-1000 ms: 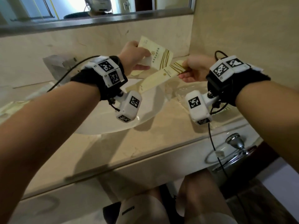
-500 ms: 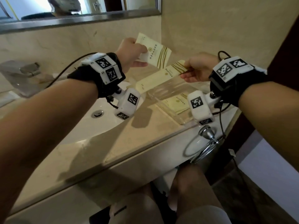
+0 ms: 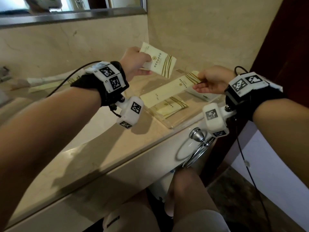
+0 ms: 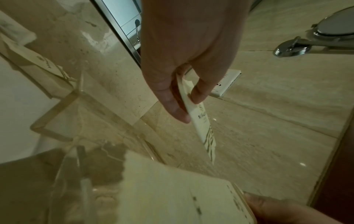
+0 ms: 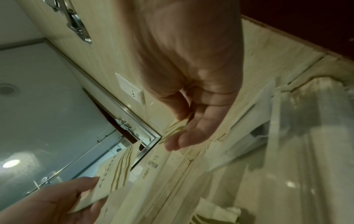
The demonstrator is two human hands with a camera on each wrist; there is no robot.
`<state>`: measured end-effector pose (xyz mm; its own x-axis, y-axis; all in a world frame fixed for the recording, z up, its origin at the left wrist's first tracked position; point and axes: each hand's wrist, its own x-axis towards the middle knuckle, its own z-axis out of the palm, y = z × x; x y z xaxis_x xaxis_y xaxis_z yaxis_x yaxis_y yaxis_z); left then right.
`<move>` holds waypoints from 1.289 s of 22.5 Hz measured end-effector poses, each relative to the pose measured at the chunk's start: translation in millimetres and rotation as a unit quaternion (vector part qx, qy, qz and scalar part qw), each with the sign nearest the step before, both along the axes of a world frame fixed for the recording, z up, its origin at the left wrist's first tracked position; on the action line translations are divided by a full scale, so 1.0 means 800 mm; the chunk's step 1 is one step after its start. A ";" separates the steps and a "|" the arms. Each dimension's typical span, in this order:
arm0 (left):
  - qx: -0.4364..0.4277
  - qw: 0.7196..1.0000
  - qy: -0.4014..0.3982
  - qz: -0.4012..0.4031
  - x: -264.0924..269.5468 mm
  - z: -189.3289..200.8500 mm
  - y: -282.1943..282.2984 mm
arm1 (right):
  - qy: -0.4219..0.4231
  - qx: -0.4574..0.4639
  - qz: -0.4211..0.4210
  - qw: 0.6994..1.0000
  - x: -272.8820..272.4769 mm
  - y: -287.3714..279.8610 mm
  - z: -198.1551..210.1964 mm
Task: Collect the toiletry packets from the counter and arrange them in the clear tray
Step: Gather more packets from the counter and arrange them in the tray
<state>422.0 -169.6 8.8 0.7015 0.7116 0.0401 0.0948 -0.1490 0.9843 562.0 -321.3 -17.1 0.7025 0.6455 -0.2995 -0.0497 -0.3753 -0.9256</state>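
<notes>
Two packets are in the air, one per hand, both above the clear tray [image 3: 168, 123] at the right end of the tabletop [image 3: 100, 156]. Nearest the camera, a chrome towel ring [image 3: 192, 146] hangs off the front edge below the tray. Tray sits by the side wall, with a small square packet [image 3: 168, 107] lying flat inside, and what looks like another pale packet under the right hand, hard to tell. Right hand [image 3: 212, 80] pinches the striped end of a long packet [image 3: 170, 90] between thumb and fingers, holding it low and angled across the tray, probably to lay it in lengthwise. Left hand [image 3: 135, 63] is further back and higher, thumb and curled fingers gripping one edge of a wide packet [image 3: 158, 62], likely waiting its turn so the two don't collide. Farther left, more long packets [image 3: 50, 81] lie on the tabletop behind the basin [image 3: 100, 121], not yet collected. Mirror [image 3: 66, 7] runs along the back wall.
</notes>
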 end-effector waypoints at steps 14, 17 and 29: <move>-0.004 1.000 0.013 0.003 0.028 -0.007 -0.004 | -0.049 -0.032 -0.026 0.998 0.035 -0.030 -0.023; -0.001 1.000 0.017 -0.001 0.029 -0.009 -0.003 | -0.081 -0.066 -0.004 0.995 0.033 -0.030 -0.026; -0.002 1.000 0.024 -0.021 0.031 -0.009 -0.019 | -0.342 -0.222 0.012 0.913 0.030 -0.039 -0.036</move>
<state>446.4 -184.7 1.4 0.7312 0.6822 0.0026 0.1354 -0.1488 0.9796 586.2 -352.4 -46.0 0.8112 0.5840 -0.0320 0.4955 -0.7153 -0.4928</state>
